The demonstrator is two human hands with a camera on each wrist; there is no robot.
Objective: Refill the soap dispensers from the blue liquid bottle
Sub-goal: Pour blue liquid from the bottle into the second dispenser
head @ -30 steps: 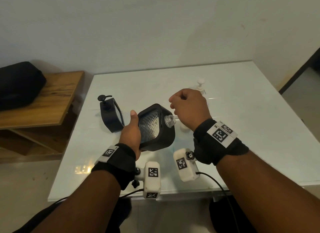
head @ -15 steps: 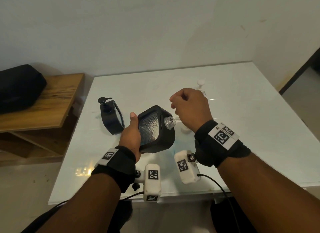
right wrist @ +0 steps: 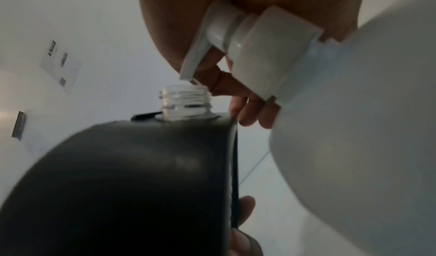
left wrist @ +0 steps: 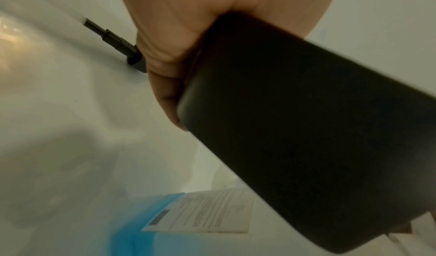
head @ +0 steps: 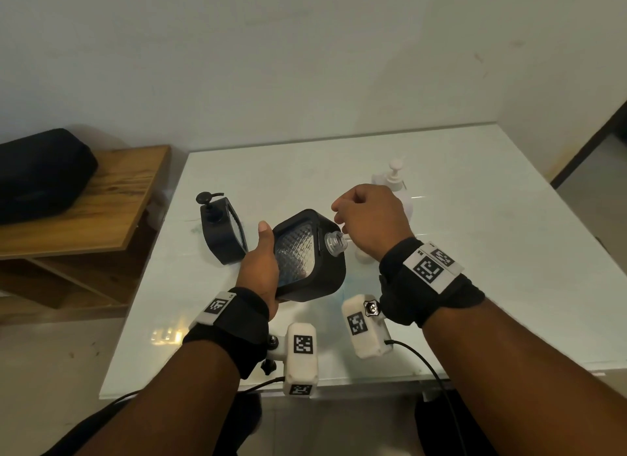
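My left hand (head: 268,252) grips a black square soap dispenser (head: 305,255) with a clear faceted face, lifted off the table and tilted. Its clear threaded neck (head: 334,243) is uncapped. In the left wrist view the dispenser's dark body (left wrist: 306,129) fills the right side. My right hand (head: 366,218) hovers just beyond the neck (right wrist: 186,101) with curled fingers (right wrist: 235,94), and I see nothing in them. The blue liquid bottle (left wrist: 141,222), with a white label, lies below the dispenser and is hidden in the head view.
A second black dispenser (head: 220,231) with its pump on stands left of my left hand. A white pump dispenser (head: 393,181) stands right behind my right hand. A black pump piece with a pale tube (left wrist: 113,40) lies on the white table (head: 475,218). Further left are a wooden shelf (head: 101,201) and a black bag (head: 40,174).
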